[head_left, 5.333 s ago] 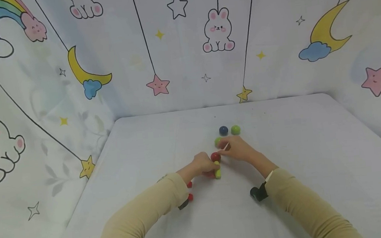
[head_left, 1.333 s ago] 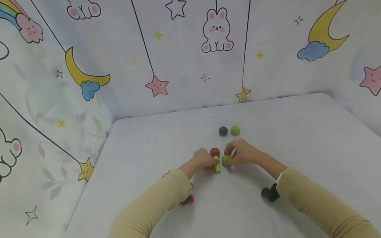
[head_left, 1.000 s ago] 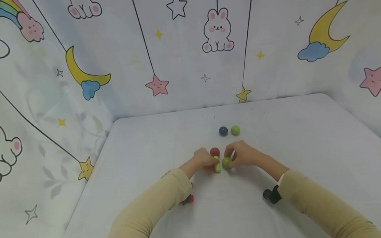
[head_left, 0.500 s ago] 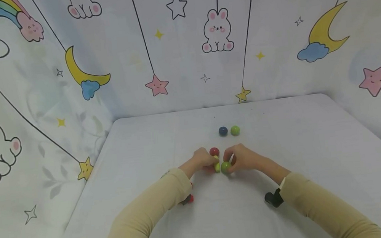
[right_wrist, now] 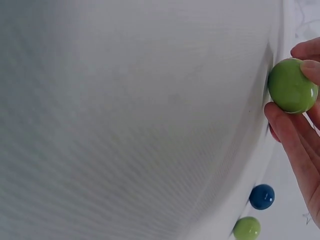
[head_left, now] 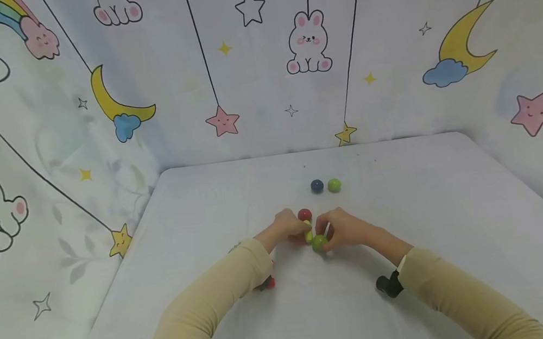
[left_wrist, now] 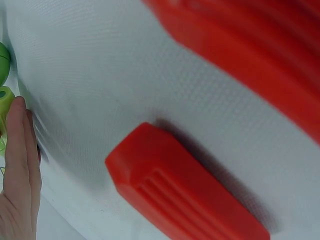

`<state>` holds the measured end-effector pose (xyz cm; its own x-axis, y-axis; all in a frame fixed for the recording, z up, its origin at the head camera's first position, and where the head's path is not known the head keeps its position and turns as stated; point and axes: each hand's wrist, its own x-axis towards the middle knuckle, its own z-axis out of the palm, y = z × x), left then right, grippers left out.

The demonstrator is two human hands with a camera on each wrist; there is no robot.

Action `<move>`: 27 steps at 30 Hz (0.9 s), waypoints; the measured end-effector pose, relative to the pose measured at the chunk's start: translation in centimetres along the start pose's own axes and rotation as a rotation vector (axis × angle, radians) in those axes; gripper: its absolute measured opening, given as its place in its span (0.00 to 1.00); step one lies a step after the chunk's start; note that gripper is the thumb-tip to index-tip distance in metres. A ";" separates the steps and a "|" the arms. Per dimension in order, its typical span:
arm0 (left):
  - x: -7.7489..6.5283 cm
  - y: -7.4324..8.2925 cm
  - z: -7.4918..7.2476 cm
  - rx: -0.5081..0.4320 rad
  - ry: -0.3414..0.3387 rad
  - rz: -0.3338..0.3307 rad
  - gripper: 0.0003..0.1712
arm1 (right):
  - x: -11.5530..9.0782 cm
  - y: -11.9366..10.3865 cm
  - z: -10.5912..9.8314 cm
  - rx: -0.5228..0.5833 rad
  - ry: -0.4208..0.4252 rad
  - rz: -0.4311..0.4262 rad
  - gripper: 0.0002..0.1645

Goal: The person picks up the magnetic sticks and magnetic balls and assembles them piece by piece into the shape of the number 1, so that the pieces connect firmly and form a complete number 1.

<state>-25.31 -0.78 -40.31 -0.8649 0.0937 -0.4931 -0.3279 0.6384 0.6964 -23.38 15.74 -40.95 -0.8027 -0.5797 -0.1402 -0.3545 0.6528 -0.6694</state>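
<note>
Grip of the right hand (head_left: pixel 343 227) is grasping a green ball (head_left: pixel 320 243), thumb and fingers pinching it, low over the middle of a white worktop (head_left: pixel 425 187). The left hand (head_left: pixel 288 225) is just across from it and grips a short yellow piece (head_left: pixel 309 237), which shows a hole in its end in the left wrist view. That green ball is right by the near end of the yellow piece; whether the two touch, I cannot tell. A red ball (head_left: pixel 305 215) sits at the far end of the yellow piece, close beside the left hand. Farther back on the worktop, well apart from both hands, a dark blue ball (head_left: pixel 317 186) and a second green ball (head_left: pixel 334 185) rest side by side with a small gap between, the blue one to the left. By the left wrist lie two ridged red blocks (left_wrist: pixel 187 192), mostly hidden by the arm in the head view. Both arms wear beige sleeves (head_left: pixel 219 289), and a black camera (head_left: pixel 389 284) is at the right wrist. Behind the worktop is a pale backdrop (head_left: pixel 262 72) printed with moons, stars, clouds and rabbits.
</note>
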 end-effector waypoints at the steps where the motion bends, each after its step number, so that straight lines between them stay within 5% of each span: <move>1: 0.0 0.0 0.0 0.002 0.000 0.001 0.20 | 0.0 0.0 0.0 0.001 -0.002 -0.003 0.14; 27: -0.1 0.2 -0.1 0.076 0.014 -0.003 0.18 | 0.5 -0.7 1.3 0.011 0.004 -0.095 0.16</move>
<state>-25.31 -0.70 -40.07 -0.8695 0.0811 -0.4873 -0.3013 0.6945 0.6533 -22.91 14.30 -41.50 -0.7678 -0.6365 -0.0731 -0.4236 0.5900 -0.6874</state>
